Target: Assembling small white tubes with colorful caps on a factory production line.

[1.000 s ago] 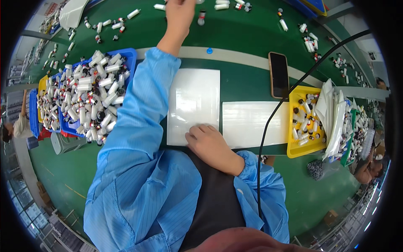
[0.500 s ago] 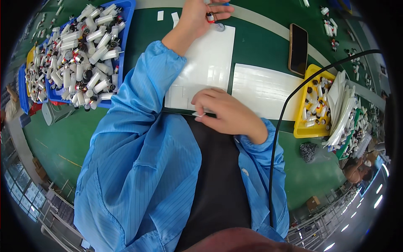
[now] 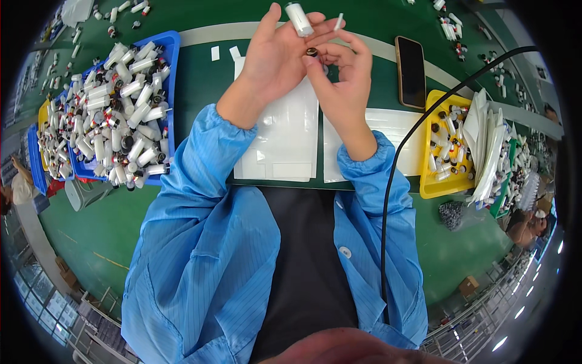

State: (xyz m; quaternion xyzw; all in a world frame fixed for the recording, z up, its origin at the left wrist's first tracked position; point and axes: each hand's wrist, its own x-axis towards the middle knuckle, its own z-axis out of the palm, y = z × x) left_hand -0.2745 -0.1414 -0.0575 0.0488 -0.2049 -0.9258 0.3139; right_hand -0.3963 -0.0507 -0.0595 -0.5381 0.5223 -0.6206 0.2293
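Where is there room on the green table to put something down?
There's a bare patch of green table between the phone and the right hand, just beyond a white sheet. Another lies between the big blue bin and the left sleeve. It's crowded in that bin, heaped with bottles, and in the yellow tray.

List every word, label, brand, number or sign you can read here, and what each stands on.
None can be read in this view.
White cylinder at the left hand: too small for any mark.
White sheet under that hand: no legible print.
Phone: no legible text.
Cylinders in the blue bin: too small.
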